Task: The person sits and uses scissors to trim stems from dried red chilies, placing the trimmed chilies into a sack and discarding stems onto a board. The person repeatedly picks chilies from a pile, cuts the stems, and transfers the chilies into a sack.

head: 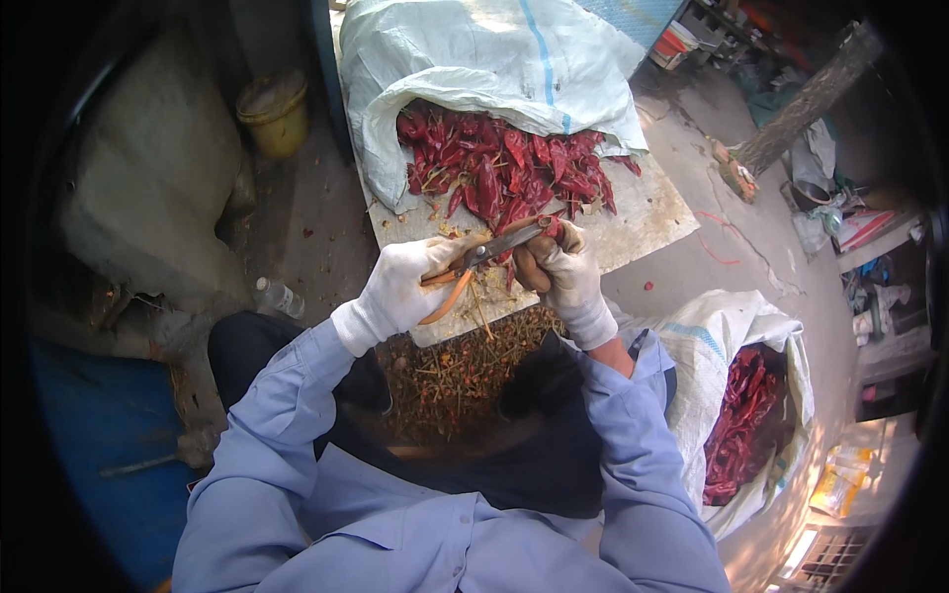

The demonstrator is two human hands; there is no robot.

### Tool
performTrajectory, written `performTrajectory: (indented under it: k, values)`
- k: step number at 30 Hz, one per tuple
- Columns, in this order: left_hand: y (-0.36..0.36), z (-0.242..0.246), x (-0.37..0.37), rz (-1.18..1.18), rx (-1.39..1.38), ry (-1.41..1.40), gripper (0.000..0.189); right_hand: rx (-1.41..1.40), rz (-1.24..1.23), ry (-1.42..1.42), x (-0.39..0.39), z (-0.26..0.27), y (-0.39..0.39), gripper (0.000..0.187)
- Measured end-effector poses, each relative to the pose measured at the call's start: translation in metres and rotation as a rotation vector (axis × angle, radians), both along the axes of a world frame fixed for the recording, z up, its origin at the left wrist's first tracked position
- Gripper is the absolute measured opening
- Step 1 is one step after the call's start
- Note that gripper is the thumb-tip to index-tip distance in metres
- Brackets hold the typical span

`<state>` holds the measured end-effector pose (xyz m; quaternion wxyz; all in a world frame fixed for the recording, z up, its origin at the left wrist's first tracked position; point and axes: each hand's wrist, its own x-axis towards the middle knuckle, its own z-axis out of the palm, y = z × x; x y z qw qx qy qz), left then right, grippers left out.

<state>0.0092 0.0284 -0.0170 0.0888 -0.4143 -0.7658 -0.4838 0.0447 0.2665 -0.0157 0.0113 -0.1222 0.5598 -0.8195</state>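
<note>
My left hand (404, 285), in a white glove with a tan-coated finger area, grips scissors (503, 244) with orange handles and dark blades. The blades reach across to a dried red chili pepper (549, 225) pinched in my gloved right hand (569, 276). Whether the blades touch the pepper is hard to tell. Just beyond both hands, a heap of dried red chili peppers (511, 159) spills from the mouth of a white woven sack (482, 52) onto a pale board (645, 215). Bits of stem and yellow seeds lie on the board below my hands.
Cut stems and scraps (452, 370) cover the ground between my legs. At my right stands an open white woven sack (700, 326) holding red peppers (741, 422). A yellow bucket (274, 118) and a clear plastic bottle (280, 297) are on the left; a wooden post (808, 100) rises at right.
</note>
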Motion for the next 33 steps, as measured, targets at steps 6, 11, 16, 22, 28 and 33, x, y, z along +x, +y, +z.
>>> performTrajectory:
  k: [6, 11, 16, 22, 28, 33]
  values:
    - [-0.001, -0.002, 0.001, 0.076, 0.029, -0.022, 0.042, 0.724, -0.386, 0.235, -0.004, 0.011, 0.01, 0.023]
    - [0.004, -0.004, 0.001, 0.091, -0.02, -0.05, 0.044, 0.689, -0.319, 0.114, 0.001, 0.018, 0.011, 0.024]
    - [0.004, -0.002, -0.002, 0.076, -0.015, -0.001, 0.041, 0.647, -0.269, 0.141, 0.007, 0.027, 0.014, 0.021]
    - [0.009, -0.003, 0.004, 0.047, 0.041, -0.16, 0.032, 0.576, -0.349, 0.01, 0.005, 0.019, 0.008, 0.029]
    - [0.004, 0.001, -0.004, 0.034, -0.033, -0.076, 0.036, 0.436, -0.285, 0.031, 0.004, 0.019, 0.007, 0.032]
    - [-0.002, 0.006, -0.009, 0.054, -0.084, -0.042, 0.041, 0.33, -0.282, -0.027, 0.004, 0.028, 0.012, 0.032]
